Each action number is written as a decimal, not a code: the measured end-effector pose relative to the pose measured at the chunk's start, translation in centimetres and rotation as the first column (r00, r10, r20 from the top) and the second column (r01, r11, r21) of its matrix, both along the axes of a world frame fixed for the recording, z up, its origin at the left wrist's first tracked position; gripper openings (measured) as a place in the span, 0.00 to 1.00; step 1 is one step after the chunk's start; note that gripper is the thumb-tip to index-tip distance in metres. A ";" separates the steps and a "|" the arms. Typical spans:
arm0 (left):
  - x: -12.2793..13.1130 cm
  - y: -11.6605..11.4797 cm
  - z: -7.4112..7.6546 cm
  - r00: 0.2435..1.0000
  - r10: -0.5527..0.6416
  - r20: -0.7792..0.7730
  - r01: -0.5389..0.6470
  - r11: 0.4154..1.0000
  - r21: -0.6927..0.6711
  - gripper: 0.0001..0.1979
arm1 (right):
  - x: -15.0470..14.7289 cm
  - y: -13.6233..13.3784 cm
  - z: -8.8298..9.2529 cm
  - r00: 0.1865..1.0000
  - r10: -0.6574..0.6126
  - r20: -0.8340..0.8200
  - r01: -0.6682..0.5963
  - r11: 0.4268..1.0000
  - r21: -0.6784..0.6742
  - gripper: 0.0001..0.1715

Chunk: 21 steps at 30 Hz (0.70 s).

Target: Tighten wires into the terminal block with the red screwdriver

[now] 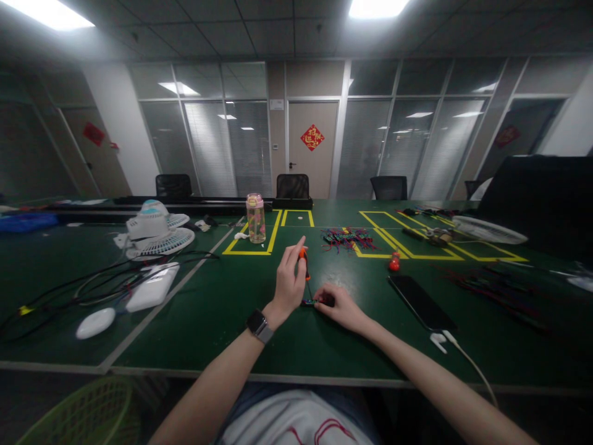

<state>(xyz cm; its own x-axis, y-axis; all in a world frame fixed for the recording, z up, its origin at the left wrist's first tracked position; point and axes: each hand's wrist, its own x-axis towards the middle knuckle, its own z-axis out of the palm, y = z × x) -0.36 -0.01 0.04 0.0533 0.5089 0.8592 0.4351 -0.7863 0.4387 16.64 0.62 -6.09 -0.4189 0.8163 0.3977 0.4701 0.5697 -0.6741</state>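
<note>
In the head view, my left hand (pixel 291 279) is closed around the orange and black handle of a screwdriver (pixel 303 254), with the index finger pointing up along it. The screwdriver stands nearly upright, its thin shaft running down to a small circuit board (pixel 307 303) on the green table. My right hand (pixel 340 306) rests on the table and pinches the board's right end with curled fingers. Whether the tip sits in a screw is too small to tell. Beyond the hands lies a pile of small boards with red and blue wires (pixel 347 238).
A clear bottle (pixel 256 219) stands behind the hands. To the right lie an orange-red object (pixel 394 262), a phone (pixel 421 303) with a white cable, and more wired boards (pixel 503 290). A white fan (pixel 157 232), black cables and a mouse (pixel 96 323) are at left.
</note>
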 end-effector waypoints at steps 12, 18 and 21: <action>0.0 -0.2 0.0 1.000 0.019 -0.011 -0.018 1.000 0.026 0.18 | -0.1 -0.1 0.1 1.000 -0.009 0.005 0.009 1.000 -0.014 0.06; 0.1 0.0 0.1 1.000 0.013 0.021 -0.013 1.000 0.029 0.18 | 0.0 0.1 -0.2 1.000 -0.005 0.000 0.005 1.000 -0.005 0.06; 0.1 0.0 0.1 0.998 0.061 0.023 -0.062 0.996 0.056 0.16 | 0.0 0.0 -0.1 1.000 -0.014 0.005 0.014 1.000 -0.005 0.06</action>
